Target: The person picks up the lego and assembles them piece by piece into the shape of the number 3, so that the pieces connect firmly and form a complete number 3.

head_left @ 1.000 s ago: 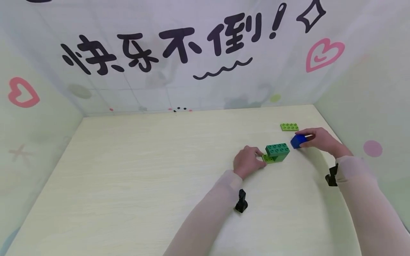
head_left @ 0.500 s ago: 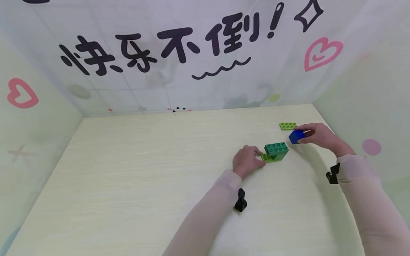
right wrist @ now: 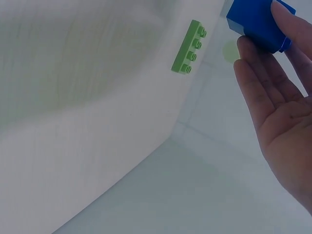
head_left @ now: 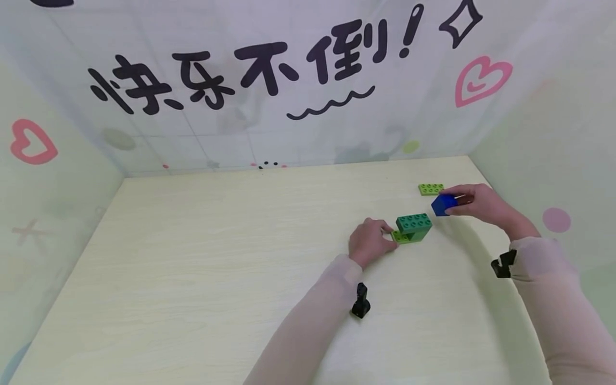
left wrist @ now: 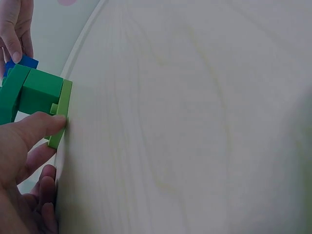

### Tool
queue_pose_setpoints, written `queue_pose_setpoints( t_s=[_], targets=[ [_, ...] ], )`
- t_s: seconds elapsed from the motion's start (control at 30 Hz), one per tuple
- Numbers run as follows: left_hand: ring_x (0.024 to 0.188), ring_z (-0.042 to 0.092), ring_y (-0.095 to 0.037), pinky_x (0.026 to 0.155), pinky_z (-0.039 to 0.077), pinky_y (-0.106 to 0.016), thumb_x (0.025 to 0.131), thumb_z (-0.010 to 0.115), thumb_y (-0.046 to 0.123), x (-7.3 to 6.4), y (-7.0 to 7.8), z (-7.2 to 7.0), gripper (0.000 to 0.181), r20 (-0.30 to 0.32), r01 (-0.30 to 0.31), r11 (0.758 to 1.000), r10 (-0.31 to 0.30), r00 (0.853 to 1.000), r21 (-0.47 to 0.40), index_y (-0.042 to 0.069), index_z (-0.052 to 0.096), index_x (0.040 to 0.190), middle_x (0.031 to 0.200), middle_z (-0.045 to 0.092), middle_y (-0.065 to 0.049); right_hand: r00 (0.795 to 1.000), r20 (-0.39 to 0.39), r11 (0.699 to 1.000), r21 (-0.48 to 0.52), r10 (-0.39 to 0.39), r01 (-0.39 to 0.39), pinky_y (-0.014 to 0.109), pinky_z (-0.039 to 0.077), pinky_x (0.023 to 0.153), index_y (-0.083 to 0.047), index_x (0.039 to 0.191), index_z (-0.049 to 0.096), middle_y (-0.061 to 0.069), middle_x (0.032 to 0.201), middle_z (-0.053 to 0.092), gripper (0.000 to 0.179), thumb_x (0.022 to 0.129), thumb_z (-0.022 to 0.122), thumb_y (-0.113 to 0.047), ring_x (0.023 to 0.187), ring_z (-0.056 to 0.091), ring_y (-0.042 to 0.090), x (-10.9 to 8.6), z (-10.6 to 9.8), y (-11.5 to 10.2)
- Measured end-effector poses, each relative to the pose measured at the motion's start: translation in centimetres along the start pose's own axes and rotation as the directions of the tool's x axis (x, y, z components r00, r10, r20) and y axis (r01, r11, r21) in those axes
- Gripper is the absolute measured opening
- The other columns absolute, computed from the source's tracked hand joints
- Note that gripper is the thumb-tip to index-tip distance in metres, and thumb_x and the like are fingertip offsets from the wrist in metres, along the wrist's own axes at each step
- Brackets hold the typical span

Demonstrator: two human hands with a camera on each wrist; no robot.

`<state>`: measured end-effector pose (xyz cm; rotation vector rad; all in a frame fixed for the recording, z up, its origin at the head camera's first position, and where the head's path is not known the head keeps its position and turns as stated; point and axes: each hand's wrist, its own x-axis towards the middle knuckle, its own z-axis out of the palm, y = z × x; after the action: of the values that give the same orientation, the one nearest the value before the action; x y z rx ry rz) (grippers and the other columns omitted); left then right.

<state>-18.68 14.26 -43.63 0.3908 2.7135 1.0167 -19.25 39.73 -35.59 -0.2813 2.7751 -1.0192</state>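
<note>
My left hand (head_left: 371,243) pinches the end of a thin light-green brick (left wrist: 62,114) between thumb and finger. On that brick stand stacked green bricks (head_left: 414,222), the top one a studded darker green that overhangs toward my left hand. My right hand (head_left: 486,206) holds a blue brick (right wrist: 261,24) between thumb and fingers, raised over the table just right of and behind the green stack. In the right wrist view its studs point down toward the palm side. Behind the blue brick, a second thin light-green brick (head_left: 430,189) lies flat with its studs up.
The pale wooden table (head_left: 216,267) meets a printed backdrop (head_left: 240,133) at the rear and a side wall (head_left: 553,176) close by my right arm. A black wrist mount (head_left: 361,302) hangs at each sleeve.
My right hand has lifted the blue brick a little and shifted it slightly back. The left hand and the green stack hold their place, while the whole head view has drifted slightly.
</note>
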Motion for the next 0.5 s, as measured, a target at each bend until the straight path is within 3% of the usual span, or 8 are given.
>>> queue_pose_setpoints(
  t_s=[0.33, 0.5],
  targets=[
    [0.074, 0.049, -0.006, 0.055, 0.037, -0.021, 0.072, 0.077, 0.034, -0.1, -0.2, 0.1, 0.032, -0.01, -0.021, 1.0, 0.021, 1.0, 0.011, 0.023, 0.07, 0.102, 0.089, 0.056, 0.009, 0.999, 0.016, 0.999, -0.003, -0.032, 0.032, 0.023, 0.049, 0.068, 0.009, 0.122, 0.051, 0.031, 0.112, 0.053, 0.045, 0.083, 0.066, -0.008, 0.089, 0.06, 0.03, -0.5, -0.2, -1.3],
    [0.074, 0.049, -0.006, 0.055, 0.037, -0.021, 0.072, 0.077, 0.034, -0.1, -0.2, 0.1, 0.032, -0.012, -0.023, 1.0, 0.023, 1.0, 0.007, 0.024, 0.07, 0.102, 0.089, 0.056, 0.008, 0.999, 0.021, 0.999, -0.017, -0.046, 0.047, 0.022, 0.049, 0.068, 0.009, 0.122, 0.052, 0.031, 0.112, 0.054, 0.044, 0.084, 0.066, -0.008, 0.09, 0.06, 0.032, -0.6, -0.1, -1.9]
  ],
)
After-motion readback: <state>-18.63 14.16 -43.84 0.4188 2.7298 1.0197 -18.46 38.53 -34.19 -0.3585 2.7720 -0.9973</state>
